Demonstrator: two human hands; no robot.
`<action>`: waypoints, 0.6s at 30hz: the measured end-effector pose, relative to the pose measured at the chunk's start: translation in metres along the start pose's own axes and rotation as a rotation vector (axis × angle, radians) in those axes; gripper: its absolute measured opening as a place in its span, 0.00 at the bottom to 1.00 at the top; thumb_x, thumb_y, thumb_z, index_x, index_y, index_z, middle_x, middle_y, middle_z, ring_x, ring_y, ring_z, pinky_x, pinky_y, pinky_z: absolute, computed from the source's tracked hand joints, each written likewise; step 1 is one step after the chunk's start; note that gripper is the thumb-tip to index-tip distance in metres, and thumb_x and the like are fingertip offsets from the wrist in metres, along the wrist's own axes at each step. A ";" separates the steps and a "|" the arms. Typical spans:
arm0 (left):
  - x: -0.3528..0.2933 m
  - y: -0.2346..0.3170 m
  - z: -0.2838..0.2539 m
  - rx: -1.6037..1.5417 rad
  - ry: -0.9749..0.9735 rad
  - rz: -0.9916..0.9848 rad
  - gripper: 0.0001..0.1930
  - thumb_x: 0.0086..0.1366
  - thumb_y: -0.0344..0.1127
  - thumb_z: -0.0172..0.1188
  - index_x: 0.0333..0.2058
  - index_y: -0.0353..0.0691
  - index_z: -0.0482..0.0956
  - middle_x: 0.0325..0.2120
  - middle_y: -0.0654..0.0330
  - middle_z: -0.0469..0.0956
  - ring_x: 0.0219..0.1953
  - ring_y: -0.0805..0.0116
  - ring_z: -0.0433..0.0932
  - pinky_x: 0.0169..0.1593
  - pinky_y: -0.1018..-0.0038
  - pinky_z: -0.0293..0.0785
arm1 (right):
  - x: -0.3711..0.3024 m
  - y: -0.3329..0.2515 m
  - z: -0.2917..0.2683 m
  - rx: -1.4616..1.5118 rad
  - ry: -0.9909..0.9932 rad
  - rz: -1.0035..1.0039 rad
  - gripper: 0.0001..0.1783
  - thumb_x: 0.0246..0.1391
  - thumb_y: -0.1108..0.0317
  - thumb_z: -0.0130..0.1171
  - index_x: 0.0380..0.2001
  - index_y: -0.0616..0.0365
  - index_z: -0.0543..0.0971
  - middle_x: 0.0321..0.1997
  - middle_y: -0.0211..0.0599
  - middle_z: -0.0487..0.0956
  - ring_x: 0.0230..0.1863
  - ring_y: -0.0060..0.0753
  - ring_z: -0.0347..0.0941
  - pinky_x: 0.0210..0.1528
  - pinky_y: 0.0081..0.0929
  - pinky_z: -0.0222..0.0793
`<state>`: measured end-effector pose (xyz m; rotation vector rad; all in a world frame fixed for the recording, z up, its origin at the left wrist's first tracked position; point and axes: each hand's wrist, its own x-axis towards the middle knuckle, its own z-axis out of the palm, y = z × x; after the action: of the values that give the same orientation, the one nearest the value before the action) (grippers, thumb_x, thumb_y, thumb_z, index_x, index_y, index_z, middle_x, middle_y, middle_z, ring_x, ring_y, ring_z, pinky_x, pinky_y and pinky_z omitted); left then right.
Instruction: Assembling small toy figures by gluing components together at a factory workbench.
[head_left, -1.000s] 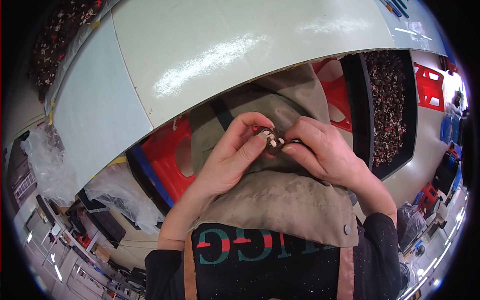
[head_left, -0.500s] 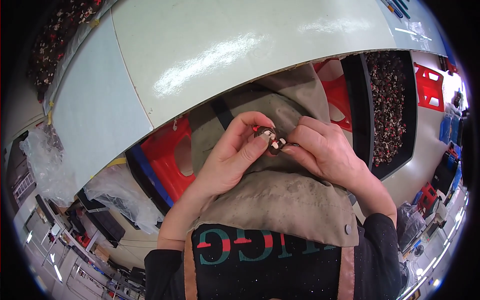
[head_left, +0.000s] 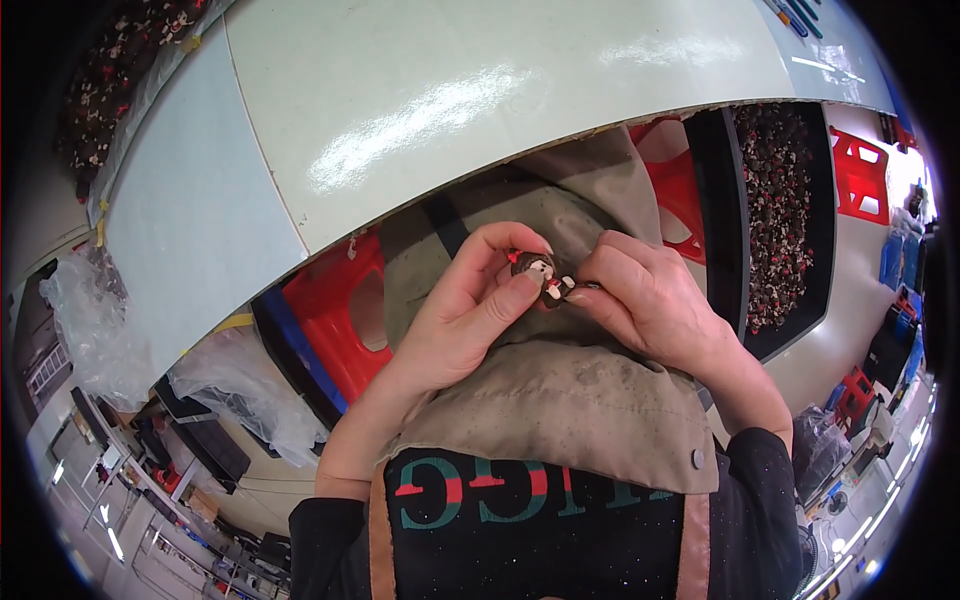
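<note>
My left hand (head_left: 470, 310) and my right hand (head_left: 650, 300) meet over my lap, just below the curved edge of the pale worktable (head_left: 420, 110). Between them I pinch a small piece (head_left: 540, 275), dark brown with white and a spot of red; it is too tiny and too covered by my fingertips for me to say what it is. My left thumb and forefinger are closed around its left side, the other fingers curled behind it, so most of it is hidden. My right fingers are bunched tight against its right end, and something thin and dark shows at their tips, though I cannot make out its shape. Under my hands lies a grey-brown apron (head_left: 560, 420), speckled and creased, which covers my knees. A red plastic stool (head_left: 340, 320) shows to the left beneath the table, partly hidden by the apron. To the right a long black tray (head_left: 775, 200) holds a heap of small dark, red and white bits, blurred together. Crumpled clear plastic bags (head_left: 90, 320) sit at the far left.
</note>
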<state>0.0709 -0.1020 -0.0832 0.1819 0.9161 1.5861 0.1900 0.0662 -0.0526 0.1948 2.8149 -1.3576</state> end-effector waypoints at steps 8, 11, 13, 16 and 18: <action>-0.001 0.002 0.004 0.113 0.024 0.096 0.14 0.68 0.29 0.50 0.52 0.38 0.63 0.44 0.63 0.68 0.46 0.78 0.69 0.51 0.80 0.66 | -0.001 0.000 0.001 0.468 0.042 0.217 0.09 0.55 0.69 0.58 0.35 0.60 0.70 0.31 0.32 0.71 0.31 0.25 0.66 0.33 0.22 0.62; -0.002 0.002 0.005 0.152 0.015 0.125 0.15 0.67 0.25 0.51 0.52 0.37 0.63 0.45 0.62 0.69 0.48 0.77 0.69 0.53 0.80 0.66 | 0.000 -0.001 0.002 0.647 0.020 0.287 0.10 0.55 0.69 0.58 0.38 0.60 0.70 0.35 0.30 0.71 0.34 0.19 0.64 0.38 0.18 0.61; -0.001 0.001 0.007 0.102 0.034 0.208 0.16 0.65 0.22 0.51 0.51 0.36 0.63 0.44 0.62 0.69 0.49 0.77 0.70 0.54 0.79 0.67 | 0.000 -0.001 0.003 0.727 -0.013 0.331 0.11 0.55 0.69 0.59 0.38 0.60 0.70 0.37 0.29 0.71 0.35 0.17 0.64 0.39 0.18 0.61; -0.002 0.002 0.005 0.108 0.032 0.254 0.16 0.65 0.21 0.51 0.51 0.36 0.63 0.45 0.61 0.69 0.49 0.76 0.70 0.54 0.78 0.68 | -0.003 0.003 0.009 0.814 0.033 0.334 0.12 0.54 0.69 0.60 0.39 0.60 0.70 0.37 0.30 0.71 0.35 0.16 0.63 0.38 0.16 0.61; -0.002 0.001 0.003 0.135 0.024 0.264 0.17 0.65 0.20 0.51 0.51 0.36 0.63 0.46 0.61 0.69 0.49 0.76 0.70 0.54 0.78 0.68 | -0.004 0.003 0.010 0.806 0.040 0.328 0.14 0.52 0.70 0.63 0.39 0.60 0.70 0.38 0.29 0.71 0.33 0.15 0.63 0.37 0.15 0.60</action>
<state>0.0723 -0.1019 -0.0795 0.3929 1.0521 1.7716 0.1938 0.0601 -0.0613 0.6447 1.9581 -2.2854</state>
